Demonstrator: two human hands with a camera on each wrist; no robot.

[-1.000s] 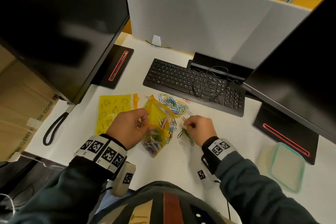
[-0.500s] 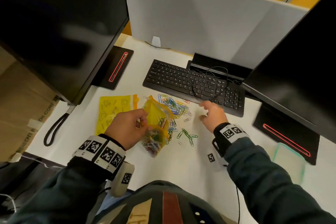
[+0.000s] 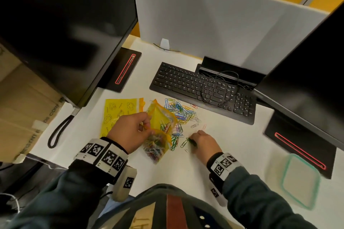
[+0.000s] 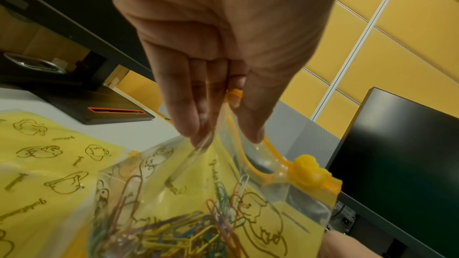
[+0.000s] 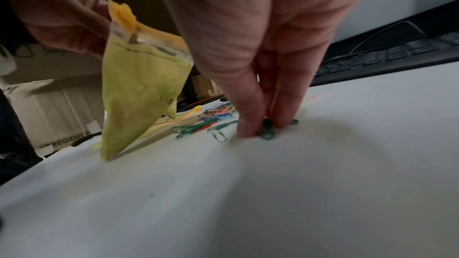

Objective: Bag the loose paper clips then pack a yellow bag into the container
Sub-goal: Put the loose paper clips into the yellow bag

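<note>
Colourful wire paper clips are lying on the white worktop, right hand fingers pinching green ones, left hand gripping the yellow zip bag, its orange slider showing only wrist-side, teal-rimmed container well right.

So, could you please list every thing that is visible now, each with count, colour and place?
yellow bag with clips: 1, yellow and clear, held up over the desk centre
flat yellow bag: 1, yellow, lying on the desk at left
loose paper clips: many, mixed colours, before the keyboard
green clips: a few, green, under the right fingers
container: 1, clear with green rim, on the desk at right
keyboard: 1, black, desk centre
monitors: 2, black, left and right
desk: 1, white
left hand: pinches the bag's top
right hand: fingers pinch green clips on the desk
</note>
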